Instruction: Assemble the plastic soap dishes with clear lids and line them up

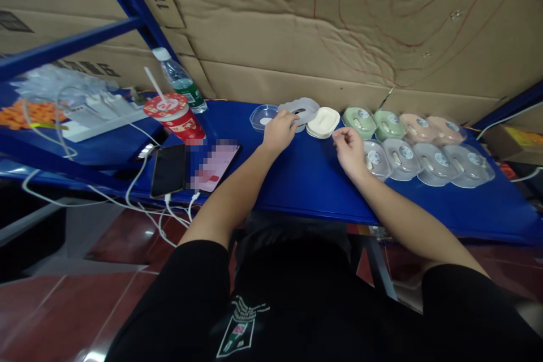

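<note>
My left hand [280,132] is closed at the near edge of a translucent grey plastic lid [306,108], its fingertips on the rim. A clear shallow plastic box [261,119] with a white round spot sits just left of that lid. My right hand [350,150] has its fingers curled into a pinch, right of a small stack of cream-coloured lids [323,122]. Whatever those fingers hold, if anything, is too small to make out. Behind the right hand stands a green lidded box [359,123], and beside its wrist a clear grey one [376,159].
Several more lidded boxes, green, pink [446,130] and grey [466,165], fill the blue table's [292,186] right side. At left are a red cup [180,119] with a straw, a water bottle [182,82], two phones [168,169] and white cables. Cardboard [271,39] walls the back.
</note>
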A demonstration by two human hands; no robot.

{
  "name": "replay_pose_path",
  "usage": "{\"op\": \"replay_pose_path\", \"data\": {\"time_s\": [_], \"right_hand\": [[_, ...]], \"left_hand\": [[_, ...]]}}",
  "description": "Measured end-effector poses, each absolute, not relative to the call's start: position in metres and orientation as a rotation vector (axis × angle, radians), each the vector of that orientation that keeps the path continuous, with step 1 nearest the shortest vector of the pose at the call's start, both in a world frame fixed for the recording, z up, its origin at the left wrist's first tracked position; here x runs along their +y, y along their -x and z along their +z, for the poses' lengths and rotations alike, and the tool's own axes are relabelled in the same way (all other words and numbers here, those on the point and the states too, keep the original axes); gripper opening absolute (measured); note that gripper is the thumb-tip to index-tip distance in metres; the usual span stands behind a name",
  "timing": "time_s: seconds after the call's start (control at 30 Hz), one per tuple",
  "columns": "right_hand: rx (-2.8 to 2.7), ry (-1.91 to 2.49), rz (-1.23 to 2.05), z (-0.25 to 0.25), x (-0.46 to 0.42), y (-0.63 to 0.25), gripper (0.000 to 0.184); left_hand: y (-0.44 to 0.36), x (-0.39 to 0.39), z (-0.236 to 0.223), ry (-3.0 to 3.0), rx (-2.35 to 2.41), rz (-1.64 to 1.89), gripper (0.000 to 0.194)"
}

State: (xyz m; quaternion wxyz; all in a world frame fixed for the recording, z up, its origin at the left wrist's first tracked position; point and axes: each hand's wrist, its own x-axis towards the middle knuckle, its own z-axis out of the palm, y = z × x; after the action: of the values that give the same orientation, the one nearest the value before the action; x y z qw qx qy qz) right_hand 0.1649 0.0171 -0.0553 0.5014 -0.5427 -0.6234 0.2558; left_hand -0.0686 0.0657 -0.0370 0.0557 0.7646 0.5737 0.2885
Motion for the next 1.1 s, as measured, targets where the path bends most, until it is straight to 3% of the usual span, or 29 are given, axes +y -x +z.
{"op": "replay_pose_path", "data": {"time_s": [0.07,0.2,0.27,0.4,0.6,0.87,1.1], "right_hand": [[-1.739,1.342,0.478,-0.059,0.018,-0.164,0.034],[-2.058,1.47,0.287,-0.063,0.023,-0.159,0.062],[-2.118,1.505,0.222,-0.063,0.027,-0.158,0.064],[-2.223,1.518,0.135,-0.061,0.029,-0.159,0.057],[-2.291,1.461,0.085,-0.053,0.013,-0.156,0.03],[-2.697,0.892,0.217,-0.039,-0.011,-0.164,0.019],[-2.505,0.895,0.451,-0.055,0.004,-0.169,0.018]], "left_hand": [[0.068,0.071,-0.042,-2.286,1.761,0.942,0.032],[0.067,0.08,-0.051,-2.255,1.657,1.093,0.043],[0.066,0.081,-0.054,-2.227,1.586,1.151,0.046],[0.065,0.081,-0.056,-2.171,1.507,1.162,0.047],[0.066,0.079,-0.055,-2.167,1.501,1.149,0.04],[0.092,0.082,-0.037,-2.204,1.691,1.229,0.031],[0.093,0.079,-0.038,-2.338,1.644,0.979,0.037]]}}
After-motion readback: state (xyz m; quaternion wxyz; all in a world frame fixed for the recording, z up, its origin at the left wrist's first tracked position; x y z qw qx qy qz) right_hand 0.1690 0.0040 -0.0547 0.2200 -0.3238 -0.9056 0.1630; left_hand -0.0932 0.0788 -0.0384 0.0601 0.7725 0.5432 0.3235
